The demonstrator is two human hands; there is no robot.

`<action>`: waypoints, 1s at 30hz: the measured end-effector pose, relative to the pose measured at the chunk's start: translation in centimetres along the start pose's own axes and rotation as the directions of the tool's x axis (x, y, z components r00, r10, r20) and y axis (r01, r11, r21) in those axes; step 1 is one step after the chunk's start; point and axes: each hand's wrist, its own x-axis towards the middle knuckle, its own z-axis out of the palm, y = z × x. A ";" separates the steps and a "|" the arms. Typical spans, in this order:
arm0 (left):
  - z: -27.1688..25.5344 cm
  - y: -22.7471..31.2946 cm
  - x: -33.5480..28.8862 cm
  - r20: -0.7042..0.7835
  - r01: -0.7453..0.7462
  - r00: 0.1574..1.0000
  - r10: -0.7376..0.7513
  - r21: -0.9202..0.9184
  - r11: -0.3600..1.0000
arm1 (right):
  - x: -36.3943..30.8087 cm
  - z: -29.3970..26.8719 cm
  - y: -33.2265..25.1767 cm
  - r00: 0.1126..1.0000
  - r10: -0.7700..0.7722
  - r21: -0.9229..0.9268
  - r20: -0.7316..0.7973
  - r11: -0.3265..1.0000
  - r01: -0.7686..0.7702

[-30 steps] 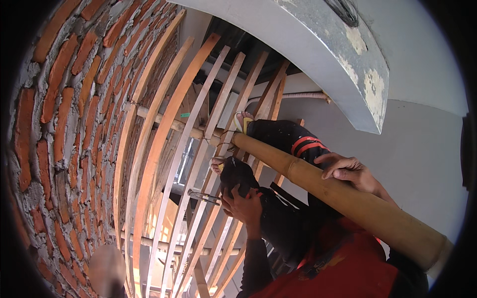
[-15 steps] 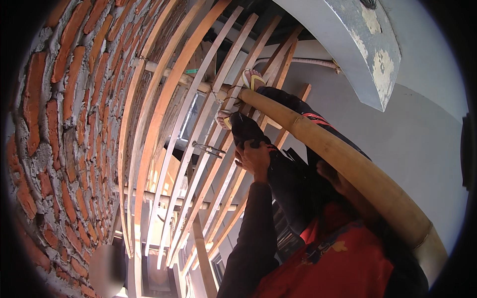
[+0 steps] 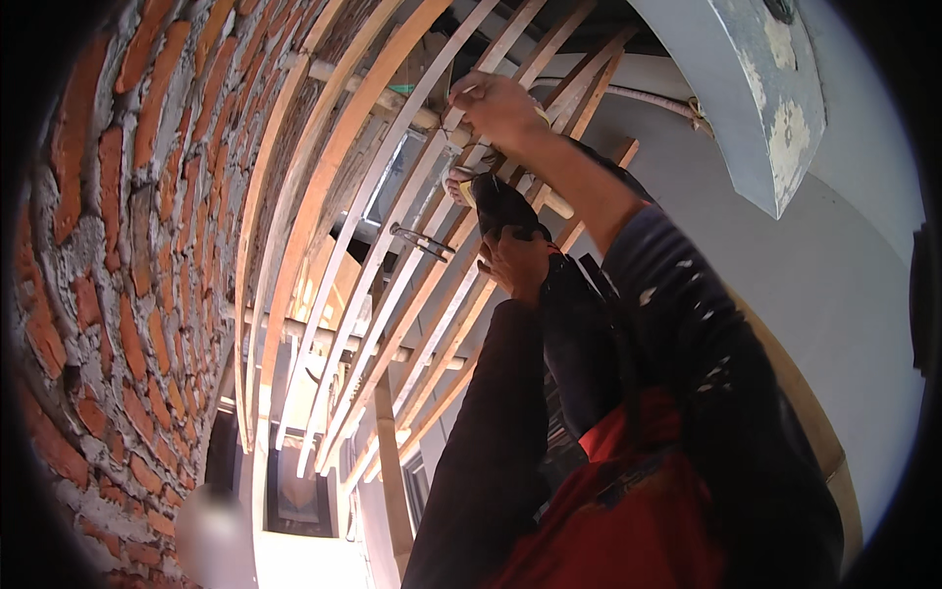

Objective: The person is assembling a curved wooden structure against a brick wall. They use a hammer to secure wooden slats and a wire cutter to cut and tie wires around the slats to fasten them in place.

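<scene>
My right hand (image 3: 496, 108) reaches forward over the wooden slats (image 3: 358, 211), near where they cross a bamboo pole (image 3: 424, 119). Its fingers are pinched together; what they hold, if anything, is too small to make out. My left hand (image 3: 517, 263) rests on my bent left leg (image 3: 505, 204), fingers loosely spread and holding nothing. Metal pincers (image 3: 422, 241) lie across the slats just left of that hand. My sandalled left foot (image 3: 459, 187) stands on the slats beyond it, while my right foot is hidden behind the right forearm.
A rough brick wall (image 3: 128, 245) rises on the left. Gaps between the slats show a lower level. A thick bamboo pole (image 3: 800, 393) runs along my right side, partly behind my arm. A grey, peeling beam (image 3: 760, 108) juts in at the upper right, before a grey wall (image 3: 706, 187).
My right hand has come up from beside my body and stretched forward over the slats, hiding much of the thick bamboo. The left hand stays on my leg. The view has shifted slightly.
</scene>
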 end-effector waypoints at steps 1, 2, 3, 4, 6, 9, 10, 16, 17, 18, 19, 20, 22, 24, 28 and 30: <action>-0.7 0.5 -0.2 0.036 0.006 0.999 -0.006 0.022 1.000 | 1.2 -1.4 0.8 0.992 -0.088 -0.172 0.086 0.980 0.102; -0.4 -0.1 -0.7 0.035 0.005 0.999 -0.005 0.013 1.000 | 1.3 -3.3 2.0 0.970 -0.159 -0.328 0.183 0.920 0.213; 0.4 -0.7 -0.5 0.057 -0.020 0.998 0.019 0.020 1.000 | 1.0 -5.4 3.6 0.959 -0.127 -0.467 0.253 0.853 0.236; 1.0 -1.4 -0.7 0.044 -0.001 0.999 0.001 0.007 1.000 | 0.0 -7.1 3.1 0.937 -0.057 -0.563 0.344 0.786 0.255; 0.5 -1.2 -1.3 0.045 0.039 0.998 -0.036 -0.067 0.997 | -2.0 -10.5 7.2 0.884 -0.231 -0.619 0.406 0.642 0.452; 0.7 -1.2 -2.4 0.058 0.118 0.992 -0.111 -0.132 0.984 | -8.6 -14.9 7.7 0.934 0.105 -0.674 0.342 0.720 0.166; 0.7 -1.5 -2.4 0.062 0.119 0.992 -0.112 -0.123 0.985 | -11.5 -15.8 8.9 0.935 0.110 -0.654 0.337 0.742 0.148; 1.2 -1.3 -2.7 0.035 0.099 0.995 -0.095 -0.131 0.986 | -19.4 -17.7 5.4 0.792 0.547 -0.375 0.271 0.818 -0.436; 1.2 -1.3 -2.8 0.050 0.083 0.996 -0.078 -0.115 0.990 | -19.7 -17.6 3.5 0.747 0.606 -0.417 0.273 0.775 -0.476; 1.2 -1.4 -2.7 0.055 0.066 0.997 -0.061 -0.098 0.993 | -20.0 -17.5 3.3 0.758 0.566 -0.464 0.323 0.793 -0.395; 1.3 -1.6 -2.8 0.056 0.059 0.997 -0.054 -0.092 0.994 | -20.2 -17.3 3.4 0.768 0.518 -0.507 0.375 0.809 -0.298; 1.3 -1.7 -2.8 0.073 0.077 0.995 -0.071 -0.072 0.994 | -20.3 -17.1 3.6 0.772 0.477 -0.548 0.420 0.812 -0.204; 1.3 -0.9 -3.1 0.105 0.095 0.991 -0.088 -0.057 0.994 | -20.0 -18.0 4.0 0.756 0.488 -0.551 0.436 0.809 -0.205; 2.3 -1.6 -2.8 0.130 0.088 0.988 -0.082 -0.039 0.995 | -19.6 -17.9 3.5 0.721 0.529 -0.559 0.448 0.795 -0.236; 2.1 -1.6 -3.0 0.179 0.101 0.979 -0.100 0.003 0.995 | -19.6 -18.3 3.7 0.730 0.518 -0.498 0.445 0.821 -0.279; 2.1 -1.5 -3.0 0.177 0.077 0.981 -0.077 0.006 0.997 | -20.3 -18.4 4.2 0.751 0.492 -0.461 0.441 0.841 -0.281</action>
